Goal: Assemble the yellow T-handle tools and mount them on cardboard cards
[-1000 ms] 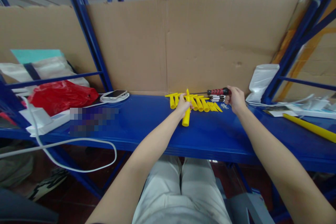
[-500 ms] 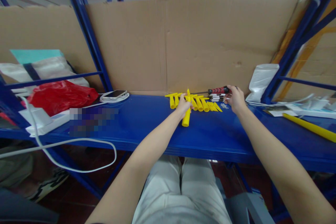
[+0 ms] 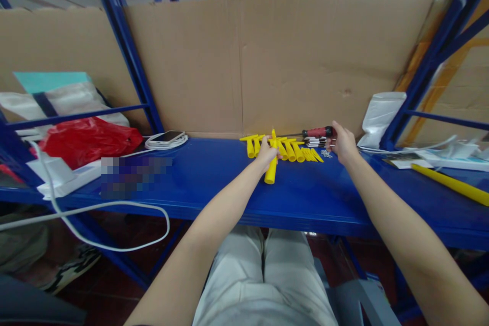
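A yellow tube with a narrower pointed end is gripped in my left hand, its wide round end facing me. Beside and behind that hand several similar yellow tube pieces lie in a row, with small flat yellow pieces to their right. My right hand is at the butt end of a screwdriver with a red and black handle. Its fingers look apart, the tips partly hidden. Thin white-and-dark sticks lie under the handle, and tiny silvery pieces are scattered near the fingertips.
Cardboard stands along the back of the blue table. At left are a phone, a coiled white cable, a red plastic bag and a power strip. A white pouch and long yellow tube lie right.
My right hand has drawn back slightly from the screwdriver's butt end, and the handle has turned a little. My left hand and the yellow tube have stayed in place.
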Demonstrator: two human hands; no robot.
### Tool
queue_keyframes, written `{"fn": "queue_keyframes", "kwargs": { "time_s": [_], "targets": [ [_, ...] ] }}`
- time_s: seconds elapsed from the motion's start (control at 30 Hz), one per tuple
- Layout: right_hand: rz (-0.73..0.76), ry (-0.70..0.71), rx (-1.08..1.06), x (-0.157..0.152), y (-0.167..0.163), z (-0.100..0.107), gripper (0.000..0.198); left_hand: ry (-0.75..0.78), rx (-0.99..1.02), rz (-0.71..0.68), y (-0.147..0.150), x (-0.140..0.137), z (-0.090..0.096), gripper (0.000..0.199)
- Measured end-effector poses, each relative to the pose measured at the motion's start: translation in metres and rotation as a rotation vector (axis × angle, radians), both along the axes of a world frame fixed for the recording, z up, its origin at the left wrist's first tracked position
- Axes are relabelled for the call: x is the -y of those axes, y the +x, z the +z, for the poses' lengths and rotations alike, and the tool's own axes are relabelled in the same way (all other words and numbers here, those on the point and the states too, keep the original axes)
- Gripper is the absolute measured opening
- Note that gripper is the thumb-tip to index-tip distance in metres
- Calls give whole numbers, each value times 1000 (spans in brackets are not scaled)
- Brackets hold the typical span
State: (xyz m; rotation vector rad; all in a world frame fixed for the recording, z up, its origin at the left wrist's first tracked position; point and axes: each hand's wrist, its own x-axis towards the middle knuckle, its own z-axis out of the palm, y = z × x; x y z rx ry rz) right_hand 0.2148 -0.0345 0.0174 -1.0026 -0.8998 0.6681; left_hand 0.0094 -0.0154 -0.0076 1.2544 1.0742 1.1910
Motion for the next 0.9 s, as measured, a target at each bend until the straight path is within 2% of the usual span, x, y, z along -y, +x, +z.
{"fn": "queue_keyframes", "kwargs": {
  "time_s": [0.1, 0.23, 0.47, 0.67, 0.9],
  "targets": [
    [-32, 12, 21, 2, -1, 0, 37, 0, -7, -4, 0, 0, 1, 69],
    [-45, 10, -53, 4, -5, 5, 26, 10, -18, -14, 1, -1, 0, 68],
    [-82, 6, -3, 4, -4, 3, 34, 34, -23, -21, 0, -5, -4, 68],
    [-60, 9, -84, 3, -5, 6, 23, 32, -30, -44, 0, -5, -4, 74],
    [-77, 25, 16, 4, -3, 2, 34, 24, -43, -23, 0, -3, -2, 75]
  ]
}}
